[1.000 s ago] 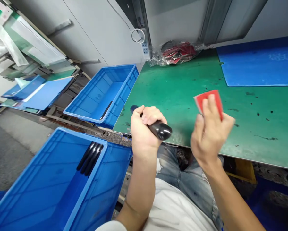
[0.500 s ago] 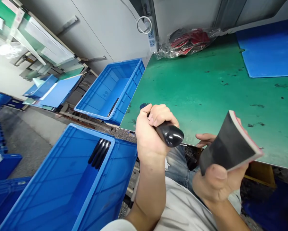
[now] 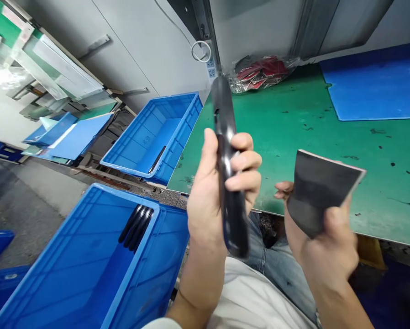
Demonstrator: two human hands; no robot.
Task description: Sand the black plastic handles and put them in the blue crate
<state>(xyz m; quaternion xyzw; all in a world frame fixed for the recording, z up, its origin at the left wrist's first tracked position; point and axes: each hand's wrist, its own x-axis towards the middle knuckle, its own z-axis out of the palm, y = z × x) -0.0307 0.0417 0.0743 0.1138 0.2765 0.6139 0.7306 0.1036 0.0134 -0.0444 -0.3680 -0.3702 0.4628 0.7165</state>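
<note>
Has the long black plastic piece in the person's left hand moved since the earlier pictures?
Yes: the long black plastic piece in the left hand has swung upright, its tip now toward the white power strip.

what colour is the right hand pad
The pad is dark grey, pink-edged; head view shows it best.

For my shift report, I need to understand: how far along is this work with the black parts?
Perhaps done: several black pieces lie together in the near blue crate. In hand: the left hand grips a long black part, and the right hand holds a black pad with a pale red edge. Perhaps left: one black piece in the farther blue crate. I cannot tell which crate is finished.
</note>
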